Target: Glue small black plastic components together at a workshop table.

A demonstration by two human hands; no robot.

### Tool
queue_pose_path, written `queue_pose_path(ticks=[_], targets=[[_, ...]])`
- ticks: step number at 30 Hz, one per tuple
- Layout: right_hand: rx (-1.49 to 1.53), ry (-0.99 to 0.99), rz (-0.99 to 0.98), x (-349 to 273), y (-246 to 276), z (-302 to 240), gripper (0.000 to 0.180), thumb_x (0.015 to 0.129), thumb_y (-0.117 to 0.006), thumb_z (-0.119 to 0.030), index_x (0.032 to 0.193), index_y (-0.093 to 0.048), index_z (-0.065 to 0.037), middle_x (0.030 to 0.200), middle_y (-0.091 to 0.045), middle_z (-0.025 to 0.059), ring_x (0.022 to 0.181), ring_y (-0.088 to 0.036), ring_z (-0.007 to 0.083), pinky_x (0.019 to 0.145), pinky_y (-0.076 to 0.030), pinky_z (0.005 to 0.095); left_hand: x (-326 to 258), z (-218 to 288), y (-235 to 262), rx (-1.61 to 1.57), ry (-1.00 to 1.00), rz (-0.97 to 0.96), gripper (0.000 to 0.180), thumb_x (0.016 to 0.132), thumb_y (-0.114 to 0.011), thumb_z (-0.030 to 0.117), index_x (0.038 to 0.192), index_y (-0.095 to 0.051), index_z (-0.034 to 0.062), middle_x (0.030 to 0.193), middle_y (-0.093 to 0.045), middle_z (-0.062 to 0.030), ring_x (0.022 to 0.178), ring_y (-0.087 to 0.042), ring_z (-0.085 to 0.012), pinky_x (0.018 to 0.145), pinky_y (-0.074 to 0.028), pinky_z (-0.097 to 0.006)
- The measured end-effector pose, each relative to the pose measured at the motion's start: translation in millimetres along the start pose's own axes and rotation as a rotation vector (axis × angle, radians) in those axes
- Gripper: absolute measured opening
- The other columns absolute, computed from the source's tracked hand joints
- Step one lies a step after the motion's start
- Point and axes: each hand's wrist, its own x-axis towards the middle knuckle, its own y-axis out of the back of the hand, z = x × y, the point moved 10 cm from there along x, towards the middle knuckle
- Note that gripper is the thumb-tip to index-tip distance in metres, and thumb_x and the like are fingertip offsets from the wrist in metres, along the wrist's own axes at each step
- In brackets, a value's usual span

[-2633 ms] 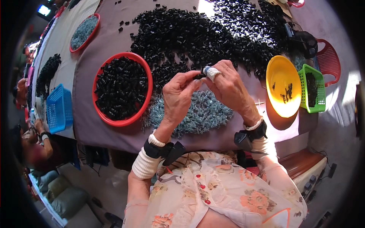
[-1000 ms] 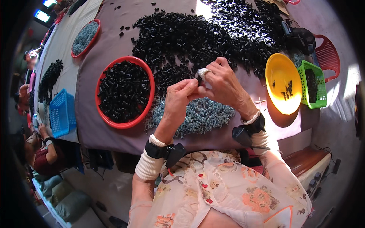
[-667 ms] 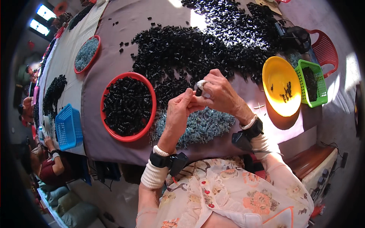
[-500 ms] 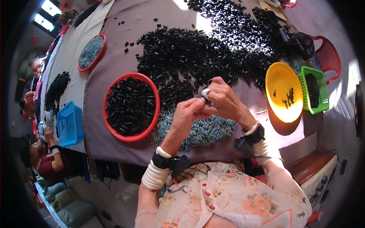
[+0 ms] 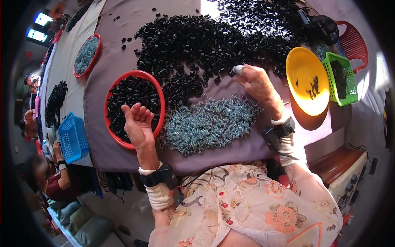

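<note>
My left hand (image 5: 138, 123) is over the near side of a red basin (image 5: 161, 119) heaped with small black plastic pieces (image 5: 133, 96). Its palm is turned up, the fingers loosely curled and apart from the thumb, with nothing seen in them. At the near edge of a wide heap of loose black plastic pieces (image 5: 185, 45), my right hand (image 5: 257, 84) reaches in with thumb and fingers drawn together. A white wrap covers one fingertip; what the fingers pinch is hidden. Between the hands and nearer to me lies a pile of small bluish metal springs (image 5: 210, 125).
To the right stand a yellow basin (image 5: 300, 101) with a few black pieces, a green basket (image 5: 349, 96) and a red chair (image 5: 356, 41). At left are a smaller red basin (image 5: 98, 55) of springs and a blue basket (image 5: 74, 140). A co-worker (image 5: 57, 181) sits further left.
My hands were together above the springs and have parted. The left has swung left over the red basin and opened; the right has moved right and away to the black heap.
</note>
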Motion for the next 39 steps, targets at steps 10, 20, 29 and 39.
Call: queue_pose_path(ticks=[10, 20, 29, 39], targets=[[-0.464, 0.226, -0.258, 21, -73, -20, 0.011, 0.075, -0.059, -0.012, 0.085, -0.059, -0.007, 0.075, -0.061, 0.0083, 0.073, -0.061, 0.0267, 0.061, -0.046, 0.0389, -31, -59, -104, 0.236, 0.128, -0.377, 0.019, 0.090, -0.059, 0.016, 0.097, -0.063, -0.0001, 0.079, -0.065, -0.0068, 0.067, -0.062, -0.0126, 0.062, -0.053, -0.026], [-0.146, 0.395, -0.251, 17, -36, -80, 0.014, 0.076, -0.063, -0.019, 0.074, -0.054, -0.007, 0.072, -0.061, 0.0074, 0.076, -0.061, 0.0242, 0.071, -0.040, 0.0359, -44, -105, -149, 0.412, 0.278, -0.571, 0.026, 0.090, -0.059, 0.021, 0.104, -0.060, -0.0011, 0.083, -0.064, -0.0075, 0.070, -0.062, -0.0110, 0.063, -0.052, -0.023], [0.011, 0.348, -0.219, 28, -43, -66, 0.014, 0.074, -0.067, -0.014, 0.080, -0.058, -0.006, 0.072, -0.058, 0.0098, 0.069, -0.059, 0.0323, 0.059, -0.046, 0.0394, -32, -76, -129, 0.136, 0.237, -0.533, 0.023, 0.091, -0.054, 0.008, 0.110, -0.055, -0.0038, 0.093, -0.064, -0.0135, 0.079, -0.064, -0.0188, 0.073, -0.056, -0.031], [-0.308, 0.470, -0.323, 10, -111, -69, 0.005, 0.073, -0.061, -0.011, 0.072, -0.056, -0.009, 0.074, -0.054, 0.0063, 0.074, -0.057, 0.0253, 0.065, -0.043, 0.0375, -30, -68, -103, 0.066, 0.221, -0.454, 0.023, 0.091, -0.054, 0.006, 0.111, -0.052, -0.0051, 0.098, -0.063, -0.0172, 0.085, -0.065, -0.0232, 0.075, -0.056, -0.032]])
